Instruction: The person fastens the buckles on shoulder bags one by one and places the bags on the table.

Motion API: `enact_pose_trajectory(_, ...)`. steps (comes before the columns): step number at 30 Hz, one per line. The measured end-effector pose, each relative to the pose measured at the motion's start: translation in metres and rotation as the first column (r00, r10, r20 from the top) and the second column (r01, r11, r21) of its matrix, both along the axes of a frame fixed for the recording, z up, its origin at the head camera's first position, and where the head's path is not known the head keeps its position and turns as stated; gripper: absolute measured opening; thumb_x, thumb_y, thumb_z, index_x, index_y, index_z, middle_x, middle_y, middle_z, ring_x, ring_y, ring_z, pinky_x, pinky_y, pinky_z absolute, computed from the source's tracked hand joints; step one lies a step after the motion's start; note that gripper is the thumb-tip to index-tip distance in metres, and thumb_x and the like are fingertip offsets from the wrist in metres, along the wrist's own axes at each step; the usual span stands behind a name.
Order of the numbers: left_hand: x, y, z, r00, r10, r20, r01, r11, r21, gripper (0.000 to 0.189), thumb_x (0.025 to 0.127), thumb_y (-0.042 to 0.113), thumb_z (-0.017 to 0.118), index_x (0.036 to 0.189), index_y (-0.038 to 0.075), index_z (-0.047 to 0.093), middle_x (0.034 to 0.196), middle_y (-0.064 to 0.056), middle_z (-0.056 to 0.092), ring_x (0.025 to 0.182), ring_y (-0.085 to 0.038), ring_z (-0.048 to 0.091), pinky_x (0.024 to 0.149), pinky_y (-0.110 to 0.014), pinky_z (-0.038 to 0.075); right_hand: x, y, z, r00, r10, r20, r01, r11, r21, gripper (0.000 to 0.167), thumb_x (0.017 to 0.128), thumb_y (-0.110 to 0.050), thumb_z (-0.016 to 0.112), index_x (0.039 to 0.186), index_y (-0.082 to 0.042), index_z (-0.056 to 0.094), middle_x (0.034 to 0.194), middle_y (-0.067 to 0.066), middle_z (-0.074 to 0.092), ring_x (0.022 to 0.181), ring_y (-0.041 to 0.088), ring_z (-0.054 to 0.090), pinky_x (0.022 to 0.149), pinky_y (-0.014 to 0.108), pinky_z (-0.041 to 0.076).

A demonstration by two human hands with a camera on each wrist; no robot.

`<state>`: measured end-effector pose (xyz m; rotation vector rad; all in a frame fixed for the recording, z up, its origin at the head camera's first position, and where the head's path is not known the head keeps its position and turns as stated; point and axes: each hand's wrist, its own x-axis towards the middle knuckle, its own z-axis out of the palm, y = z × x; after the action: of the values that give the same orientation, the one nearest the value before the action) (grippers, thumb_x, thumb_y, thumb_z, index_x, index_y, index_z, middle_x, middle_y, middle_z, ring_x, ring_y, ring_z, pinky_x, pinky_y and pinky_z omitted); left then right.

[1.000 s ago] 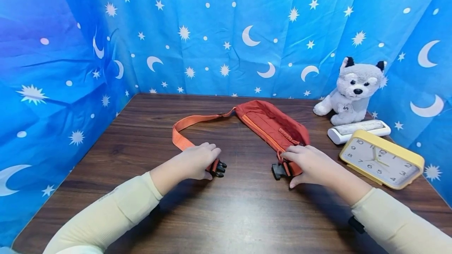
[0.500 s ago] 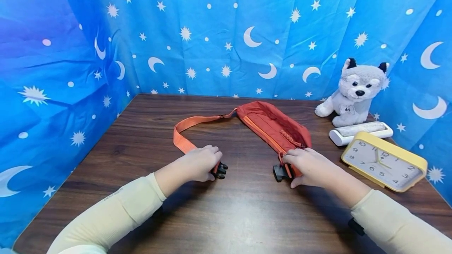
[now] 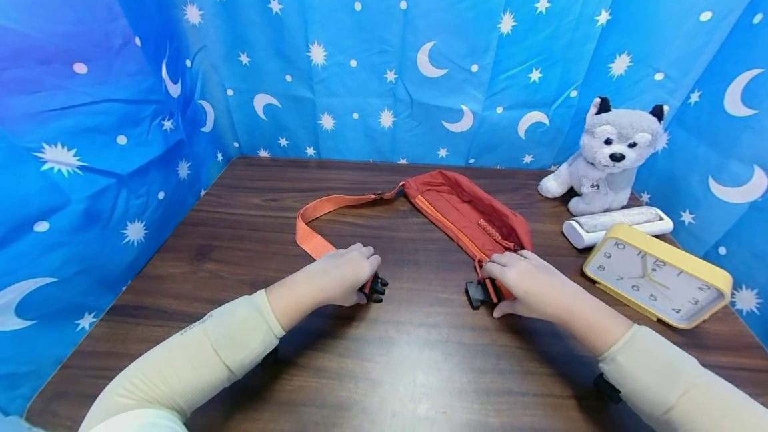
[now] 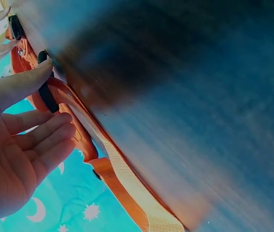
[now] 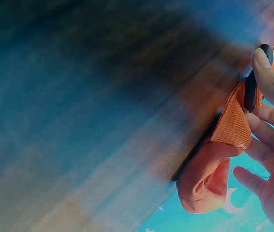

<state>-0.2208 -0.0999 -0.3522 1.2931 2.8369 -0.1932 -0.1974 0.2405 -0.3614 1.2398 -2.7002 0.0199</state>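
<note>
The left grip (image 3: 341, 277) is pinching the pronged clip (image 3: 377, 288) and the right grip (image 3: 529, 283) the socket clip (image 3: 477, 294), while the bag (image 3: 465, 209) is lying on the bench (image 3: 414, 365)

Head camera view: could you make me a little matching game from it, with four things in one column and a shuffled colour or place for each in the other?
Column one:
1. pronged buckle half
2. clock
3. socket buckle half
4. plush dog

Column two:
A. grey and white
B. held in the right hand
C. yellow-framed
D. held in the left hand

Right pairs: 1-D, 2-C, 3-B, 4-A.
</note>
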Motion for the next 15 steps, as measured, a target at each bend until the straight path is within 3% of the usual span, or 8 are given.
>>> enact_pose_trajectory(15,0.0002,0.0020,0.0030,1.000,-0.013,0.010,0.013,1.000,-0.011,0.043,0.071,0.027,0.083,0.102,0.009,0.059,0.089,-0.001,0.050,0.082,-0.017,0.048,0.070,-0.032,0.048,-0.0018,-0.0020,-0.0005,0.999,0.035,-0.038,-0.036,0.999,-0.001,0.054,0.061,-0.040,0.085,0.096,-0.008,0.060,0.091,0.001,0.057,0.087,0.020,0.055,0.085,0.047,0.040)
